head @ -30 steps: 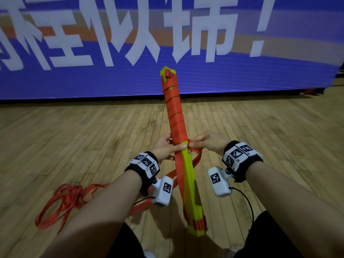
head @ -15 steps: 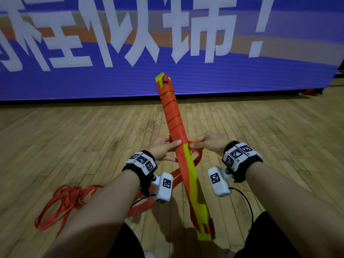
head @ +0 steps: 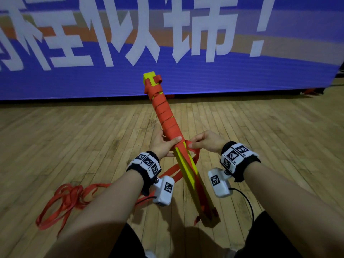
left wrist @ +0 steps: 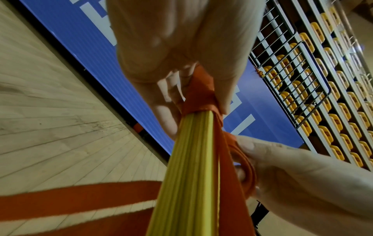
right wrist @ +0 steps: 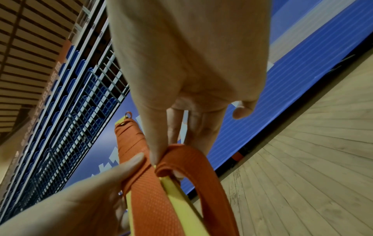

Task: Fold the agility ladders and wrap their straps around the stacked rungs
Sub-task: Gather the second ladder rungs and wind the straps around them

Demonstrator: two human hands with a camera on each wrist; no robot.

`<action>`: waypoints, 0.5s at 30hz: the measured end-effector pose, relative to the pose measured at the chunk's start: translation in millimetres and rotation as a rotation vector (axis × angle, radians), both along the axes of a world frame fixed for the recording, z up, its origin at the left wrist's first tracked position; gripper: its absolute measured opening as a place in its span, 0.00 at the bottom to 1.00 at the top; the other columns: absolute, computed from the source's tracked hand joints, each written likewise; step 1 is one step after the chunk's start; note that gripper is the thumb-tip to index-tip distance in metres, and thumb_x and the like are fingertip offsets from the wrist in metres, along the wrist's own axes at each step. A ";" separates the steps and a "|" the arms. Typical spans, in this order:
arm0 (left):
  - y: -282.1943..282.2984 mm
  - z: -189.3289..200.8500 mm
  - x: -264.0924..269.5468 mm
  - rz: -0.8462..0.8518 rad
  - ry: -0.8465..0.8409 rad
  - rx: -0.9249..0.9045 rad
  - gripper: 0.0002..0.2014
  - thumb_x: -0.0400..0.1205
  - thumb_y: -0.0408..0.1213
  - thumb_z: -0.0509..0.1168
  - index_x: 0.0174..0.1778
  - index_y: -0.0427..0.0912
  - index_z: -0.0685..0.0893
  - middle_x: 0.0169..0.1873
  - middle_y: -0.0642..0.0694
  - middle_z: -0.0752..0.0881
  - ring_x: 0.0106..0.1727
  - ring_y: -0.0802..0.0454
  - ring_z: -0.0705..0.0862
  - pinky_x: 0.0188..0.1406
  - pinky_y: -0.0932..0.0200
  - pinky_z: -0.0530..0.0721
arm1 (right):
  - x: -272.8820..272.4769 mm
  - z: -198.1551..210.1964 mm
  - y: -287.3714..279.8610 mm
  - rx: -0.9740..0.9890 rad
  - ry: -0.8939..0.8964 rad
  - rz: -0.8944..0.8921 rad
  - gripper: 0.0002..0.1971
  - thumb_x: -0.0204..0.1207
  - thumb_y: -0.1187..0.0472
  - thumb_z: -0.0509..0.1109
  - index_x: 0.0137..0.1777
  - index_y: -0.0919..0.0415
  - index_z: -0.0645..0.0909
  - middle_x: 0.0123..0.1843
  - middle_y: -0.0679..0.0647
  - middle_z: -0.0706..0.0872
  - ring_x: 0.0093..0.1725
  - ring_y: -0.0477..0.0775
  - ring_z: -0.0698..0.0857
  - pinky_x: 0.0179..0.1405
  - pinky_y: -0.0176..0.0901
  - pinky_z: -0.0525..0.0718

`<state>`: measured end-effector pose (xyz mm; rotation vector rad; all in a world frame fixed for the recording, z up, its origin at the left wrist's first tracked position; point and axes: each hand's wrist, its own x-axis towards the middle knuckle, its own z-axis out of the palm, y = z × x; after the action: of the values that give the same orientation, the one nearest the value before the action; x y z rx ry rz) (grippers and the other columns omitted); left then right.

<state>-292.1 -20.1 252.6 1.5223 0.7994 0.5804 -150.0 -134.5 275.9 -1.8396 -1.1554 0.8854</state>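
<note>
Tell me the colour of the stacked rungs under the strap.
Yellow: the stacked rungs show best in the left wrist view, under the orange-red strap.

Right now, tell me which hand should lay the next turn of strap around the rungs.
Right. The right hand already pinches a loop of the orange strap beside the stacked rungs, just below the last wrap. The left hand grips the wrapped bundle and probably should keep steadying it.

Rungs (head: pixel 186 165) yellow below the grip; strap (head: pixel 167 118) orange-red above; banner (head: pixel 74 81) blue, apparently white lettering.
</note>
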 end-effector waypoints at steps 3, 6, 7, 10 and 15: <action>-0.7 -2.4 -0.4 0.014 -0.014 -0.016 0.23 0.76 0.37 0.74 0.63 0.49 0.72 0.59 0.41 0.84 0.53 0.44 0.88 0.42 0.46 0.90 | -2.6 1.7 0.9 -0.010 -0.017 0.010 0.09 0.76 0.65 0.72 0.54 0.67 0.87 0.41 0.51 0.89 0.40 0.40 0.86 0.54 0.34 0.81; -0.6 -1.3 -0.5 -0.021 -0.005 -0.020 0.27 0.74 0.39 0.76 0.66 0.47 0.71 0.58 0.41 0.85 0.51 0.46 0.89 0.42 0.46 0.90 | -3.9 1.6 0.6 -0.014 -0.025 -0.002 0.08 0.75 0.65 0.73 0.52 0.66 0.88 0.44 0.54 0.90 0.43 0.43 0.86 0.58 0.37 0.81; -0.1 -0.9 -0.9 -0.037 0.001 -0.027 0.29 0.74 0.39 0.77 0.67 0.46 0.71 0.58 0.41 0.85 0.50 0.47 0.89 0.40 0.48 0.90 | -4.3 1.5 0.1 -0.017 -0.029 -0.005 0.08 0.74 0.65 0.74 0.51 0.65 0.88 0.46 0.56 0.91 0.44 0.44 0.87 0.59 0.37 0.81; 1.5 1.4 -4.4 -0.102 0.021 -0.090 0.33 0.72 0.37 0.78 0.69 0.45 0.69 0.60 0.40 0.84 0.51 0.46 0.89 0.38 0.51 0.90 | -3.7 1.0 -1.6 -0.040 -0.027 0.007 0.05 0.72 0.64 0.76 0.47 0.63 0.89 0.49 0.60 0.91 0.50 0.50 0.88 0.61 0.39 0.79; 2.5 8.1 -10.0 -0.252 -0.007 -0.197 0.27 0.73 0.28 0.75 0.67 0.37 0.73 0.62 0.36 0.83 0.55 0.44 0.88 0.41 0.49 0.90 | -1.1 1.7 -4.4 -0.062 -0.012 -0.010 0.04 0.71 0.64 0.77 0.45 0.60 0.89 0.46 0.55 0.91 0.52 0.49 0.87 0.62 0.39 0.76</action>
<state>-302.1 -17.6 260.7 1.4113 0.6273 0.3103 -151.0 -138.9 277.6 -1.9011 -1.1364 0.9153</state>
